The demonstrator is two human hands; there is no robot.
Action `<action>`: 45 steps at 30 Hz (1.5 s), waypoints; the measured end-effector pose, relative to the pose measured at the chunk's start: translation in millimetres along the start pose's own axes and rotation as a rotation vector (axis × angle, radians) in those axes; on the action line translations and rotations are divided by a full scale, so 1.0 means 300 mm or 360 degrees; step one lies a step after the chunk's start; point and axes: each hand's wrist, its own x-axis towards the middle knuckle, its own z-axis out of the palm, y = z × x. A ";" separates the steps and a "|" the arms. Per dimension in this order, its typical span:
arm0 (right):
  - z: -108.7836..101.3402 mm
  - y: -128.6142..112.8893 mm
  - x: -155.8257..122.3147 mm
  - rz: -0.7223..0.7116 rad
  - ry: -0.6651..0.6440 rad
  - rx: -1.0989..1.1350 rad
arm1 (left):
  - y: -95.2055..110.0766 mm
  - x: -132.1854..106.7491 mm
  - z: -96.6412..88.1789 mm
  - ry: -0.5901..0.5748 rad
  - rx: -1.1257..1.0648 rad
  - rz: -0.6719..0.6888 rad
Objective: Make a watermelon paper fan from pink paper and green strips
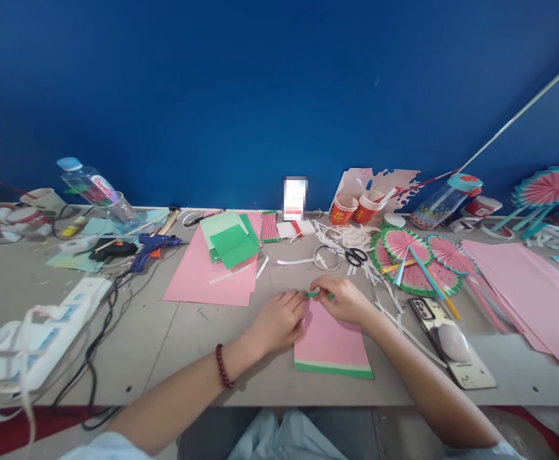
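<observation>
A pink sheet of paper (334, 335) with light and dark green bands along its near edge lies flat in front of me. Its far edge shows a narrow green strip, folded up or over. My left hand (283, 318) presses on the left end of that edge, fingers curled and close together. At the right end, my right hand (340, 298) pinches the green edge between thumb and fingers. Beyond the hands lie green paper pieces (235, 246) on a larger pink sheet (188, 278). Behind them rests a pleated pink and green strip (270, 226).
Scissors (356, 256), a tape ring (327, 258) and white paper strips lie beyond my right hand. Watermelon-patterned paper fans (416, 262) and a phone (454, 345) are to the right. A blue glue gun (154, 249), cables and a power strip (63, 332) occupy the left.
</observation>
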 end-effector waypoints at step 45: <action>0.033 0.052 0.033 0.0407 0.0225 0.0475 | -0.046 0.009 0.038 0.0342 -0.1515 -0.0731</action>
